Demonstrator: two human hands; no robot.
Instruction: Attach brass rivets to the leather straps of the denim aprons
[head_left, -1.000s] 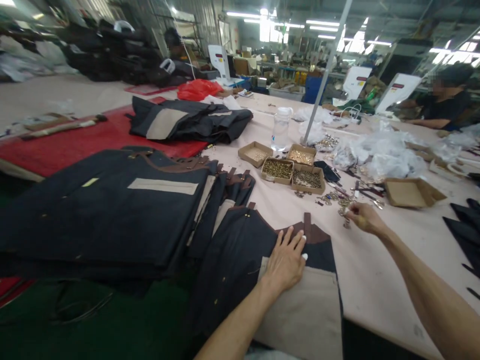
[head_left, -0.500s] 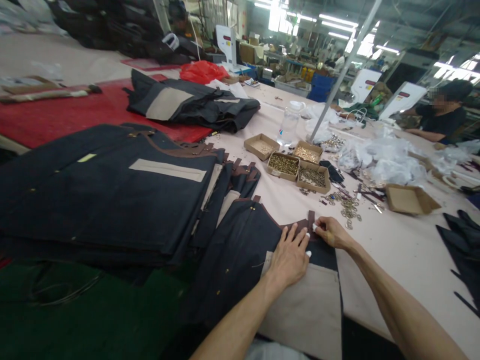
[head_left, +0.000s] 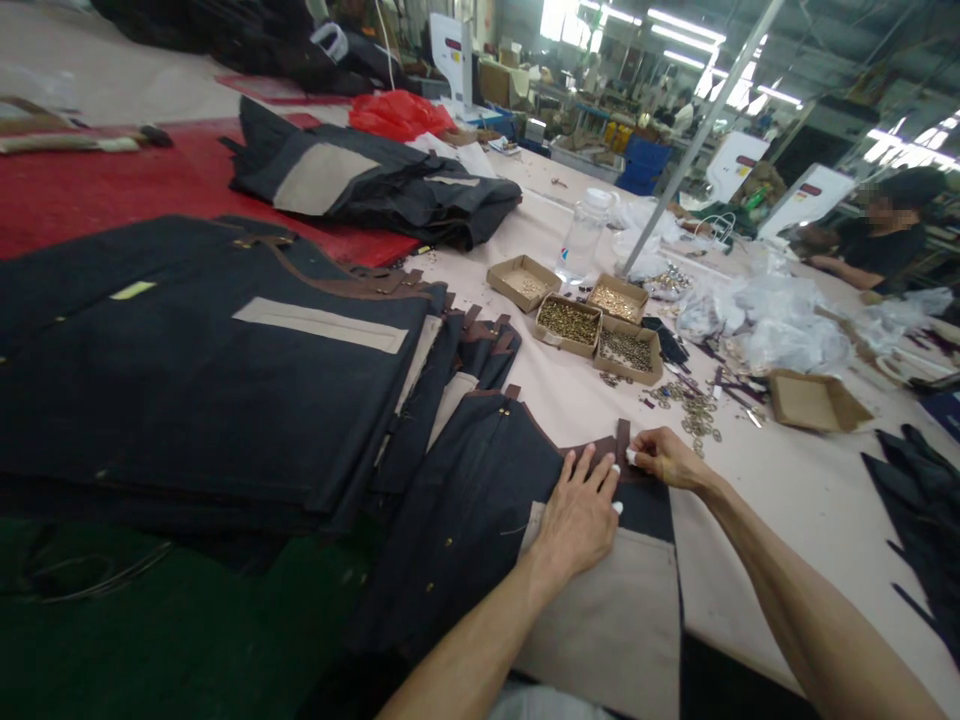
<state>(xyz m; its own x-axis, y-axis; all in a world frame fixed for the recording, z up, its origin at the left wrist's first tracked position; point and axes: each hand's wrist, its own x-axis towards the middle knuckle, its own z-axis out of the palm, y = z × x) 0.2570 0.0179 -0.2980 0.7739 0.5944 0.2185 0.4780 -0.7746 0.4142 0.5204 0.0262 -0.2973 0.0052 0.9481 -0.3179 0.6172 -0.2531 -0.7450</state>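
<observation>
A dark apron (head_left: 480, 480) with a beige pocket panel (head_left: 615, 610) and brown trim lies at the table's front edge. My left hand (head_left: 581, 515) rests flat on it with fingers spread, over the pocket's top and the brown trim; white coverings show on some fingertips. Beside a short brown strap (head_left: 623, 440) that stands out from the trim, my right hand (head_left: 664, 458) has thumb and fingers pinched together, with white at the tip. Whatever those fingers hold is too small to make out.
Stacked dark aprons (head_left: 187, 370) lie at left, more folded dark cloth (head_left: 375, 180) behind. Small cardboard boxes (head_left: 568, 325) of metal fittings, loose metal rings (head_left: 697, 410), a water bottle (head_left: 585, 235) and a slanted pole (head_left: 697, 140) stand ahead. A co-worker (head_left: 885, 235) sits at right.
The camera view has shifted slightly, so the stacked aprons appear farther left and higher. Both hands stay in nearly the same place on the apron.
</observation>
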